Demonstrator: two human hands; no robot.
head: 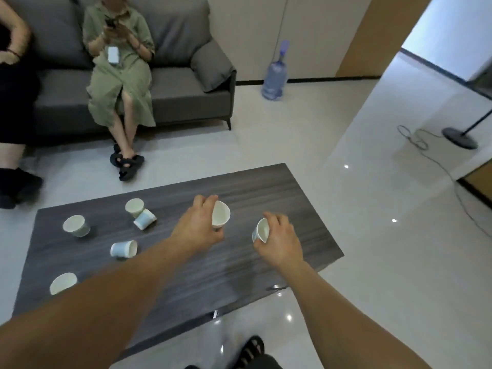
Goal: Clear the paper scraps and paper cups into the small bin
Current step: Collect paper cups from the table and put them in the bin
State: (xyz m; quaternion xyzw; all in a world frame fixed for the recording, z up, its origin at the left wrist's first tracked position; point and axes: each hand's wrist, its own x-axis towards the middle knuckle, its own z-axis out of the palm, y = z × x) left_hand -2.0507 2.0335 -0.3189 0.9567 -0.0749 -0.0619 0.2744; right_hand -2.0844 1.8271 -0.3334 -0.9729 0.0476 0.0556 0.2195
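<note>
Two bare forearms enter my view from the near edge, above a black sandal [251, 348] on the glossy pale tiled floor [372, 302]; both reach over a low table [186, 283] with a dark grey wood-grain top.

Near-left cup [63, 283] stands upright by the table's left edge, partly behind the left forearm; side-lying cup [123, 249] rests beyond it, mouth to the right.

At mid-table the left hand [198, 225] grips a white cup [221, 214], fingers curled round it, mouth tilted towards me; the right hand [279, 238] grips a blue-banded cup [262, 230] in the same way.

Far-left cup [77, 225] stands upright; rear cup [134, 206] touches a tipped cup [145, 219] lying on its side.

I can read no print on any cup.

Beyond the table a grey sofa [186, 83] seats a person in green [119, 75] holding a phone; the hanging badge [113, 55] is too blurred to read; a second person in black [13, 89] sits at the left edge.

Blue water bottle [274, 78] stands against the wall; a stand base [459, 138] with a trailing cable [426, 153] sits far right.
</note>
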